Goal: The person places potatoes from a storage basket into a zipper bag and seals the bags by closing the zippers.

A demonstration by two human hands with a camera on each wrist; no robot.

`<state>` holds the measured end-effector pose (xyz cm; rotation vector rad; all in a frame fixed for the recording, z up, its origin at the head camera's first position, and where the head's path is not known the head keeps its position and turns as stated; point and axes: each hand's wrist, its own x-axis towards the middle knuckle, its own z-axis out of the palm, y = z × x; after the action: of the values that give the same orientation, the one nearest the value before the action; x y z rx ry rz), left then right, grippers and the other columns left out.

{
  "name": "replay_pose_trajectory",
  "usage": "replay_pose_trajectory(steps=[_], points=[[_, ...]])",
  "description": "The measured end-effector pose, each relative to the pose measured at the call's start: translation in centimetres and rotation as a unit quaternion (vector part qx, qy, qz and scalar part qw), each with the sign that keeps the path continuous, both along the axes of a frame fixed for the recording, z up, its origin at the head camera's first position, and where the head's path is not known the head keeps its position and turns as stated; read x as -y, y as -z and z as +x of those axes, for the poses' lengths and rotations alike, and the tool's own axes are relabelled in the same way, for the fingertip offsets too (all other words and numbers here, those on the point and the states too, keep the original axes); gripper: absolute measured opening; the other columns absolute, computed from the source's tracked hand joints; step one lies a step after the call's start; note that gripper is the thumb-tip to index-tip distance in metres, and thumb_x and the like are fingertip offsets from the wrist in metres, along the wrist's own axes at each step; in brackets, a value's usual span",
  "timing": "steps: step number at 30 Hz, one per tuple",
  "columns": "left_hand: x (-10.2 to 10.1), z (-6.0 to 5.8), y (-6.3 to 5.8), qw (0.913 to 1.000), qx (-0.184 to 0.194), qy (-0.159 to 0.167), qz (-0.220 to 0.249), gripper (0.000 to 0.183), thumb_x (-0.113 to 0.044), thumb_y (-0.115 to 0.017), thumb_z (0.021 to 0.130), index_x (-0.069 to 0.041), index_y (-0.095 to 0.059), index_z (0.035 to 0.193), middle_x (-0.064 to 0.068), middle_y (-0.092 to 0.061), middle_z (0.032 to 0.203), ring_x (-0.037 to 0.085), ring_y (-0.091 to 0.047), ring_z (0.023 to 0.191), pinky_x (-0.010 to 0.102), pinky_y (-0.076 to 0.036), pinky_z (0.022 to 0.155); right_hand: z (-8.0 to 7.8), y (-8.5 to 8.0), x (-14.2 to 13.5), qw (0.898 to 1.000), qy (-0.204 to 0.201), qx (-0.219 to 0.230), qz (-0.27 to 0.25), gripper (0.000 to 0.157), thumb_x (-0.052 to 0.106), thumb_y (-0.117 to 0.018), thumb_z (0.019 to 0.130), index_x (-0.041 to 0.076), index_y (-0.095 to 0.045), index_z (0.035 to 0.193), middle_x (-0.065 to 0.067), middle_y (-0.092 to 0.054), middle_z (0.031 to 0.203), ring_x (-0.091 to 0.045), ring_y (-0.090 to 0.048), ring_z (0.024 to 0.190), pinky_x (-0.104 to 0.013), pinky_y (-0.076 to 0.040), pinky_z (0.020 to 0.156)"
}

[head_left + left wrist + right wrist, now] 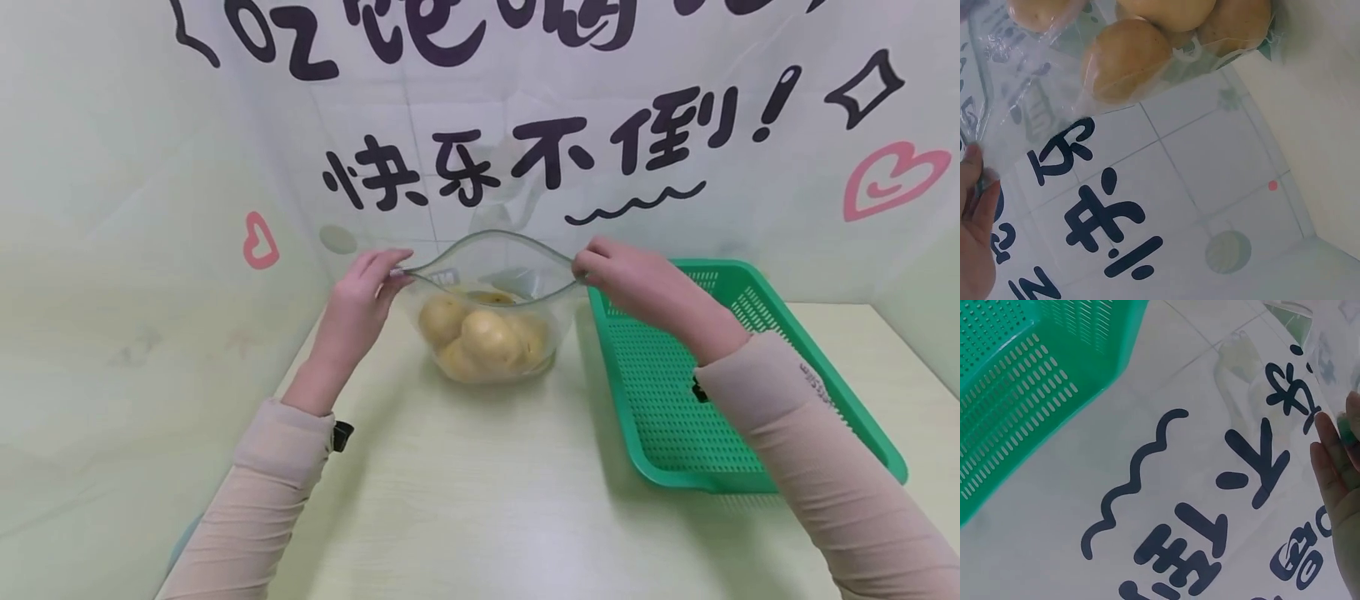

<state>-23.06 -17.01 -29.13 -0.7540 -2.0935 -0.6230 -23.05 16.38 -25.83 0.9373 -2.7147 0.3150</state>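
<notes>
A clear zip bag [553, 329] stands on the table with several potatoes [491, 340] inside, its mouth spread apart. My left hand [358, 304] pinches the left end of the bag's rim between thumb and fingers. At the opposite end, my right hand [626, 271] pinches the rim's right corner. In the left wrist view the potatoes [1129, 59] press against the plastic, and the left hand [975, 231] grips the bag's edge. The right wrist view catches the right hand [1341, 469] at its border, with only part of the bag in sight.
A green perforated basket [637, 450] sits to the right, partly under my right forearm. The pale table [465, 492] reaches back to a white wall sheet [525, 75] with black lettering and pink hearts. Another sheet [127, 333] hangs along the left.
</notes>
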Motion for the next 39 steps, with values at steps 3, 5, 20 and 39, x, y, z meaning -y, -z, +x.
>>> replay_pose_trajectory(steps=[3,5,20,39], points=[[0.3,0.0,0.2,0.9988,0.043,-0.019,0.014,0.030,-0.005,-0.068,0.083,0.006,-0.065,0.111,0.020,-0.068,0.094,0.030,-0.066,0.084,0.037,-0.058,0.075,0.2,0.0,-0.1,0.996,-0.043,-0.074,0.003,0.011,0.005,-0.055,0.094,0.012,-0.058,0.102,-0.004,-0.056,0.088,-0.017,-0.052,0.062,-0.027,-0.044,0.057],[0.5,0.0,0.3,0.9976,0.061,-0.027,0.021,0.028,-0.005,-0.068,0.083,0.007,-0.065,0.108,0.021,-0.068,0.093,0.030,-0.065,0.083,0.038,-0.057,0.074,0.4,-0.1,-0.1,0.993,-0.057,-0.100,-0.008,0.012,0.004,-0.058,0.092,0.010,-0.060,0.102,-0.006,-0.059,0.088,-0.018,-0.055,0.061,-0.030,-0.047,0.055],[0.1,0.4,-1.3,0.9901,0.075,-0.032,0.114,0.019,-0.003,-0.054,0.093,0.011,-0.059,0.106,0.026,-0.057,0.099,0.030,-0.057,0.085,0.021,-0.049,0.074,0.9,-1.9,-1.1,0.968,-0.100,-0.198,-0.117,0.015,-0.007,-0.071,0.078,-0.001,-0.071,0.092,-0.010,-0.067,0.081,-0.020,-0.063,0.070,-0.033,-0.055,0.062],[-3.3,-0.2,-3.5,0.9201,0.202,-0.005,0.336,0.027,-0.008,-0.071,0.083,0.007,-0.065,0.104,0.005,-0.066,0.093,-0.004,-0.054,0.068,0.009,-0.047,0.064,0.4,-3.6,-1.2,0.970,0.031,0.098,-0.220,0.034,0.004,-0.067,0.086,-0.001,-0.062,0.120,-0.021,-0.065,0.113,-0.033,-0.061,0.105,-0.047,-0.051,0.096]])
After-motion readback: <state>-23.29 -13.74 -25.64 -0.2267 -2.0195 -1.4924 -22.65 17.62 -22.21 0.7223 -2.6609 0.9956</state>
